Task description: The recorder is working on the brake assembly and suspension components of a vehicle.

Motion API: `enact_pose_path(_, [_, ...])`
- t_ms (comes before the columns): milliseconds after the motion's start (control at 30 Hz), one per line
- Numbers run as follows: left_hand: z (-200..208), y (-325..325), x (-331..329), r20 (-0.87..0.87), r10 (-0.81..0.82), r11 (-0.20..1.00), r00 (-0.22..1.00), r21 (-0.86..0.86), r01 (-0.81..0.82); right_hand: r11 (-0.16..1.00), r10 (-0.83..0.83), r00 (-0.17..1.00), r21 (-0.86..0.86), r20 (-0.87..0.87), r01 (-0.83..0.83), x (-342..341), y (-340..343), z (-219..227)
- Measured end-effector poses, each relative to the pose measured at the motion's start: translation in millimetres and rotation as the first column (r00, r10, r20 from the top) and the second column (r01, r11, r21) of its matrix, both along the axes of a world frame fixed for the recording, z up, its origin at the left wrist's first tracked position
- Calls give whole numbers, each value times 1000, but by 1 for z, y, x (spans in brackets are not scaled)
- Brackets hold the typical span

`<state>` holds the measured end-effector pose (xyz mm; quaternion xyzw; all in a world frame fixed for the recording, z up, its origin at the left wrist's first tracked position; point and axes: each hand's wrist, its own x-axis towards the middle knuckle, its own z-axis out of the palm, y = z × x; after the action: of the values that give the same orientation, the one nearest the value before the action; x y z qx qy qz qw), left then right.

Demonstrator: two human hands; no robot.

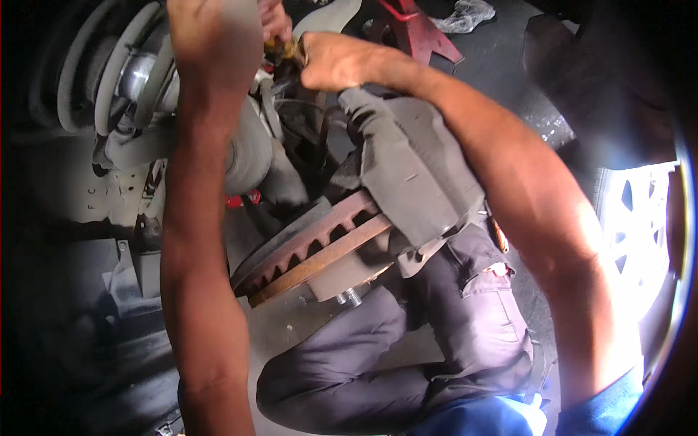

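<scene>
The small yellow piece [285,49] sits near the top of the view, between the hands and beyond the brake caliper [414,174]. The right hand [334,62] is curled closed against it and appears to have hold of it, though the fingertips are partly hidden. The left hand [218,22] is cut by the upper edge; how far open it is, and what it grips, cannot be told.

The left forearm [207,240] passes left of the brake disc [320,280] and the right forearm [502,145] skirts the caliper, probably because these bulky parts block a straight reach. The caliper straddles the disc's edge, as it would to clamp it. The disc tilts, its studs [352,296] pointing down toward the folded legs [480,320], which likely keep the person close. The coil spring [109,80] stands left of the arms; a red stand [422,36] rests beyond the right hand, perhaps for support.
</scene>
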<state>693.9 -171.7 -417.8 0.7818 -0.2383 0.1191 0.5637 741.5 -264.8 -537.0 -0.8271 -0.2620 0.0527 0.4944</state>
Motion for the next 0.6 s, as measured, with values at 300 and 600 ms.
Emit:
enact_pose_path(300, [-2,1,-8,27,78,995,997,54,-80,990,131,991,-53,37,-129,4,0,-6])
enact_pose_path(600, [-7,2,0,-37,24,999,999,23,-24,993,81,997,-90,-13,-82,2,-2,-6])
